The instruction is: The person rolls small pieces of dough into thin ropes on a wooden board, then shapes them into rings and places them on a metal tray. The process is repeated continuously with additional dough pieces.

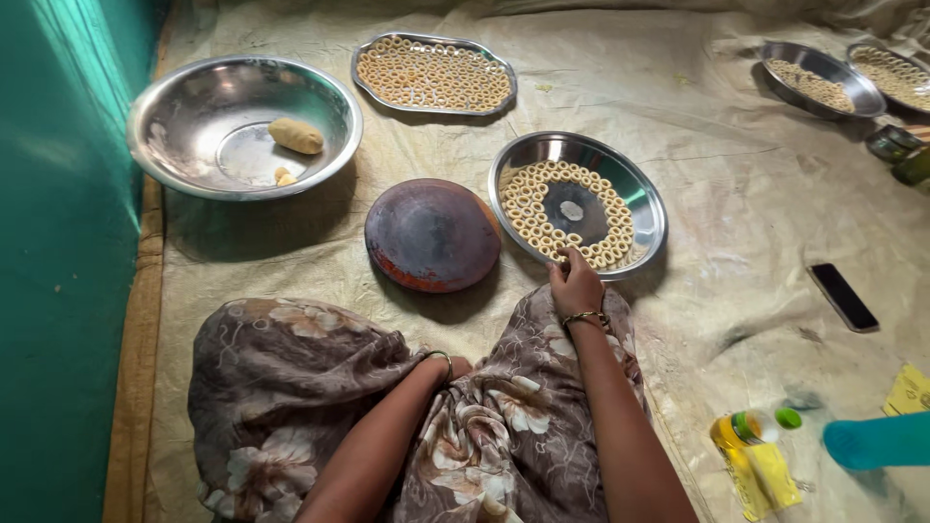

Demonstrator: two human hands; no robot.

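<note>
The right hand [575, 283] rests at the near rim of a round steel plate [647, 201], fingers curled together with the tips touching the nearest dough rings [542, 208]; whether it pinches one cannot be determined. The rings are laid in a band around the bare centre of the plate. The left hand [450, 368] lies in the lap, mostly hidden in the floral skirt [291, 387]; its state cannot be determined. Both wrists carry a bangle. Just left of the plate sits a dark round rolling board [432, 234]. Beyond it, a large steel bowl [184, 107] holds a dough lump [295, 136] and small scraps. An oblong tray [433, 74] filled with rings lies farther away. All items rest on a pale floor sheet [756, 194]. A phone [843, 296] and an oil bottle [751, 460] lie to the right.
</note>
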